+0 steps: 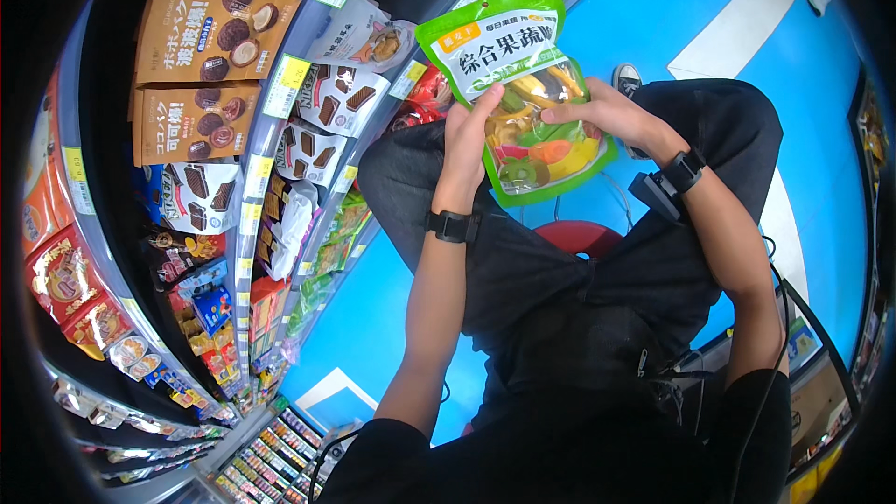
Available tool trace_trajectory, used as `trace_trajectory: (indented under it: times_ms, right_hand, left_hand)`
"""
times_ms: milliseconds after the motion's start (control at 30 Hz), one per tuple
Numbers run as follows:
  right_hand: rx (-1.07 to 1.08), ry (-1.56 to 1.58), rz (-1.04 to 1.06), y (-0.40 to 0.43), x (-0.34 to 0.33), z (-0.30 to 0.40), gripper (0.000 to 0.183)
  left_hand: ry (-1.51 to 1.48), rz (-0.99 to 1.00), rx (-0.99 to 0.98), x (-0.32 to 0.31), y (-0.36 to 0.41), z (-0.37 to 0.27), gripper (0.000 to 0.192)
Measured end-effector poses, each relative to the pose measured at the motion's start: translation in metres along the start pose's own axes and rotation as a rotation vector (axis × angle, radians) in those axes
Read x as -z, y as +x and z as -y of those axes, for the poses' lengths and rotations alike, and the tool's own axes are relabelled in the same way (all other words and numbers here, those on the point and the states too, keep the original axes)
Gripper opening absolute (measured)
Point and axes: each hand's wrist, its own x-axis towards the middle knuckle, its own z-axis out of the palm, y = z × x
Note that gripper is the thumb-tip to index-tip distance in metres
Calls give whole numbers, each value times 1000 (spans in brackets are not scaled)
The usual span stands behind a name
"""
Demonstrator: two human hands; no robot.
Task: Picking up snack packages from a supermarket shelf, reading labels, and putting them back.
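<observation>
A green and white snack pouch [539, 112] with a clear window is held up in front of my knees, tilted a little. Pieces of dried fruit and vegetables show on its front, and writing covers its upper part. My left hand [467, 136] grips the pouch's left edge, thumb on the front. On the right side my right hand [616, 112] holds it too, with the thumb laid across the window. The fingers behind the pouch are hidden.
Store shelves to my left carry brown snack bags [217, 31], wafer packs [343, 98] and yellow price tags [288, 77]. A red stool [581, 234] is between my legs on the blue floor [728, 14]. At the lower right stands a cardboard box [819, 392]. Cables hang beside my right arm.
</observation>
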Motion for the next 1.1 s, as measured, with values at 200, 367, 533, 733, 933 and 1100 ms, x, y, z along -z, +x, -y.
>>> trace_trajectory:
  times_ms: [200, 367, 533, 733, 933, 1100]
  right_hand:
    - [2, -63, 34, 0, -2, 1, 61]
    - [62, -6, 18, 8, 4, -15, 59]
    - [187, 90, -37, 7, -2, -15, 56]
    - [158, 111, -93, 11, -3, -24, 54]
    - [-101, -51, 91, 3, 7, -5, 57]
    - [-49, -43, -51, 12, 6, -29, 76]
  left_hand:
    - [7, -52, 19, 5, 2, 1, 34]
    - [-41, -35, -36, 2, -1, -5, 33]
    - [-69, -23, -55, 6, -1, -2, 34]
    - [62, -63, -184, 6, 5, 3, 35]
    - [55, -164, -184, 6, 2, 3, 32]
    - [98, -210, -194, 6, 4, 5, 29]
